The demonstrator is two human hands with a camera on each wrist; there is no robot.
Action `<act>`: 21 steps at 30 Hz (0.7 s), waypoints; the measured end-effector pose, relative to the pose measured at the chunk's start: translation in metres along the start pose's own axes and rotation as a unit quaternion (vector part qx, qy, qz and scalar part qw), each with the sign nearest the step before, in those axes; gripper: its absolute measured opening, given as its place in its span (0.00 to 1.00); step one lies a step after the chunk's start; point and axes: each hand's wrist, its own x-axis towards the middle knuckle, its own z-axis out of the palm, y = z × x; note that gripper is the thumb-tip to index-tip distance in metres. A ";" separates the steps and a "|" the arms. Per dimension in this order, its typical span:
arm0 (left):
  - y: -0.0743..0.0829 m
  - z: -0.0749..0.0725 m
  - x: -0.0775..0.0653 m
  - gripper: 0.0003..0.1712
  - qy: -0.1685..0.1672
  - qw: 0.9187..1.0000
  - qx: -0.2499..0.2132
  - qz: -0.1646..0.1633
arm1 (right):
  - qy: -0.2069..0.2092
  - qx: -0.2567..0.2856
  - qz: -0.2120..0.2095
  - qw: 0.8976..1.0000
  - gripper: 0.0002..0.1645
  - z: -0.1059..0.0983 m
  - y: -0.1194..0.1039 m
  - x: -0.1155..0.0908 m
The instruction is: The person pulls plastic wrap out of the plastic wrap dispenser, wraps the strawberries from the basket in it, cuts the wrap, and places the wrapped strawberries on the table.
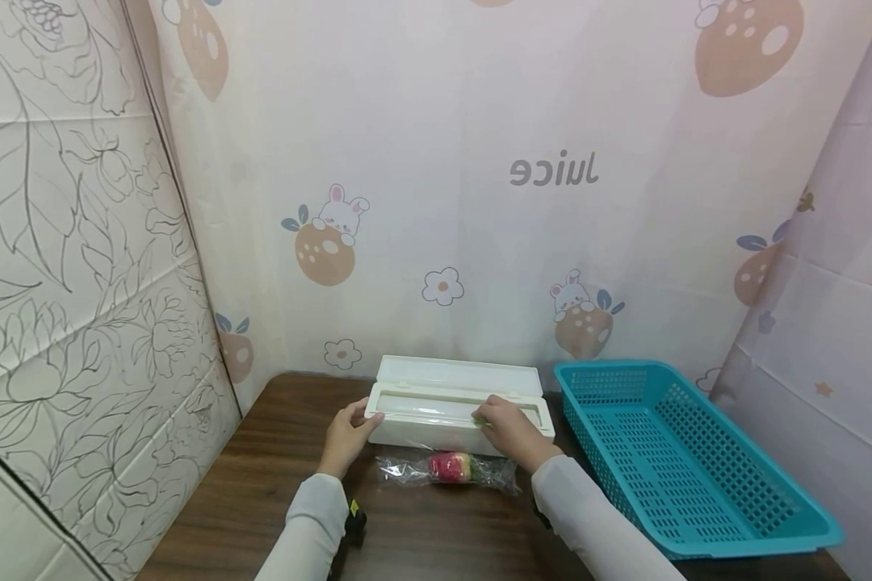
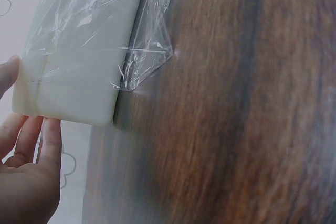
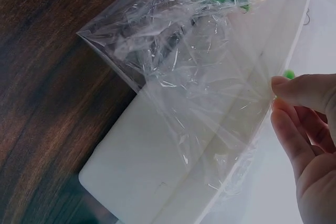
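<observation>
A white cling film dispenser [image 1: 429, 436] lies lengthwise on the table with its lid [image 1: 458, 376] raised at the back. My left hand [image 1: 347, 436] grips its left end, thumb on the upper edge and fingers against the end face [image 2: 79, 98]. On the slotted top, my right hand [image 1: 509, 429] pinches a small green slider knob [image 3: 289, 74] between thumb and fingers. Clear cling film [image 3: 173, 72] drapes over the dispenser's front. Just in front, a red, yellow and green item [image 1: 450, 467] lies under the crinkled film; its exact kind cannot be told.
A turquoise perforated basket [image 1: 690, 468] stands to the right, close to the dispenser's right end. Behind the brown wooden table [image 1: 262, 460] hangs a patterned curtain [image 1: 421, 202]. Another patterned sheet [image 1: 80, 282] closes off the left side.
</observation>
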 end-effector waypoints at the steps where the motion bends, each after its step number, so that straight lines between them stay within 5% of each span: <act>1: 0.000 0.000 0.000 0.33 0.000 1.000 0.001 0.000 | -0.004 0.001 -0.002 1.000 0.12 0.000 0.000 0.001; 11: 0.000 0.001 -0.001 0.33 0.006 1.000 0.001 -0.003 | -0.034 -0.004 -0.019 0.999 0.14 0.000 -0.004 0.007; 21: -0.001 -0.001 -0.001 0.33 0.008 1.000 0.002 0.005 | -0.023 -0.013 0.029 0.999 0.07 0.002 -0.015 0.014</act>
